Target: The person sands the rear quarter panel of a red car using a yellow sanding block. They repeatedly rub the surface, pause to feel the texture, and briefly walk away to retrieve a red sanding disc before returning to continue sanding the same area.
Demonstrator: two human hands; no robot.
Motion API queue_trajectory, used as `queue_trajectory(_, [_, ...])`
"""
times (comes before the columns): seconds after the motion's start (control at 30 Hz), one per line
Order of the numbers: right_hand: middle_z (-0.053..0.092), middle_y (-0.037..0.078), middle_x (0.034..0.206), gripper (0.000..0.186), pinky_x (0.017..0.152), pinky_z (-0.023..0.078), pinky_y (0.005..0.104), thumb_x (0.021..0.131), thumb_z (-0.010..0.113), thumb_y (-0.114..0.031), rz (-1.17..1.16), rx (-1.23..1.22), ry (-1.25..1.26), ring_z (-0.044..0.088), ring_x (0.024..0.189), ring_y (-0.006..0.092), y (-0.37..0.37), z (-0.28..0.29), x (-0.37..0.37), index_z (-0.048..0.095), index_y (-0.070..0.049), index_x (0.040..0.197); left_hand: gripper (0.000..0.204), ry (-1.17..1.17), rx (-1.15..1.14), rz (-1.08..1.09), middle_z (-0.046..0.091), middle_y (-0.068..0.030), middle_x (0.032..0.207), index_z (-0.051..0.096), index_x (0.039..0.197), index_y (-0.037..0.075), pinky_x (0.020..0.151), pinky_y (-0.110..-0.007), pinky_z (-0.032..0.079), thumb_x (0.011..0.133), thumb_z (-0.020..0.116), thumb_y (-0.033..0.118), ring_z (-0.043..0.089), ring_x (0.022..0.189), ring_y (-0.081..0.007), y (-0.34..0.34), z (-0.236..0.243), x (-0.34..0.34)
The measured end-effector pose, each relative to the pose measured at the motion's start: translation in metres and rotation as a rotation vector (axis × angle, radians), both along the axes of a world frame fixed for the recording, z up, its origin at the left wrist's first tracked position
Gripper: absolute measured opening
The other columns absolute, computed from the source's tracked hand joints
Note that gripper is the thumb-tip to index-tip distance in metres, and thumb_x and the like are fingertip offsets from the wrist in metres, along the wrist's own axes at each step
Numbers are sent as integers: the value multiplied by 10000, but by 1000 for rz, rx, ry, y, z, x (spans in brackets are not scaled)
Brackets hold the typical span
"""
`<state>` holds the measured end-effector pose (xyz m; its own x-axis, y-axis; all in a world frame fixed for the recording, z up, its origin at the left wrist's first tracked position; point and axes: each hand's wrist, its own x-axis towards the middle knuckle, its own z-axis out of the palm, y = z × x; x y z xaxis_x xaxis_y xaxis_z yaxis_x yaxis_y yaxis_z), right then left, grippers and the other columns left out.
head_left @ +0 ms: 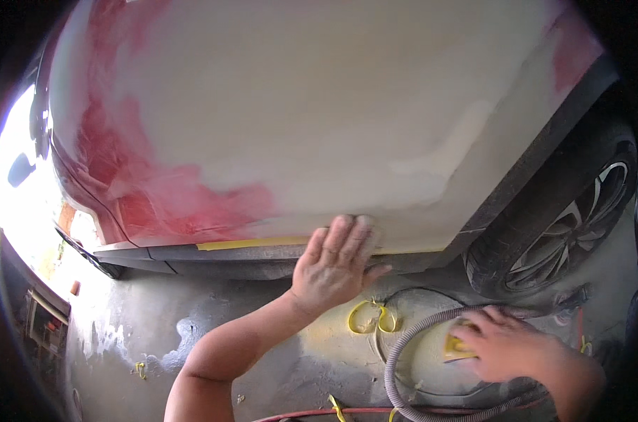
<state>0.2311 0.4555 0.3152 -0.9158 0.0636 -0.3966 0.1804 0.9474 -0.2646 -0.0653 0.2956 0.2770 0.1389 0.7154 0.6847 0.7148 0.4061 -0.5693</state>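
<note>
My left hand lies with fingers stretched out at the lower edge of a car body panel, its thumb pointing right. The panel is coated in dull grey-beige filler or primer, with red paint showing at the left. A strip of yellow masking tape runs along its bottom edge, partly behind that hand. Lower right, my right hand is closed round a yellow sander, held above the floor. A grey ribbed hose loops up to this hand; the fingers hide where it joins.
To the right stands a wheel under a dark arch trim. Crumpled yellow tape and a red hose lie on the stained concrete floor. A shelf-like frame stands at the far left.
</note>
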Motion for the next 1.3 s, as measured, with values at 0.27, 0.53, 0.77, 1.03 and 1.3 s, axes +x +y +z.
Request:
queue_trajectory(0.27, [553,244,1382,642,1097,422,451,854,689,-192,-447,-855,428,543,1292,350,32,-40,102,461,9,1420,952,-14,45,-36,455,-368,1305,575,1151,-128,983,-679,357,846,574,774,411,1262,-583,40,8,29])
queue_trajectory(0.53, [558,262,1407,886,986,521,525,952,396,-688,-822,-2041,717,605,1228,421,30,-91,88,394,-12,1525,716,110,-150,-22,539,-186,1097,662,922,13,857,-516,450,823,643,722,515,1049,-408,46,20,42])
queue_trajectory(0.77, [513,307,1392,884,939,522,579,942,434,-689,-886,-2621,977,618,1120,448,30,-68,65,403,-20,1519,538,117,-315,21,532,31,1455,666,1306,199,1223,-429,201,967,525,593,333,1445,-197,16,-8,19])
queue_trajectory(1.03, [603,170,1371,795,1019,505,519,977,386,-666,-909,-1970,1192,615,1223,358,4,-23,49,454,-70,1499,576,104,-445,-27,402,-2,1613,517,1497,148,1263,-436,130,1036,441,486,203,1558,-224,-14,32,22])
queue_trajectory(1.3, [649,130,1293,741,961,512,461,978,368,-643,-1141,-1753,1449,652,1117,325,-31,39,-6,506,-94,1456,408,-22,-491,-274,643,-66,1357,731,1182,114,1101,-429,437,940,648,433,546,1318,-267,-132,119,-54])
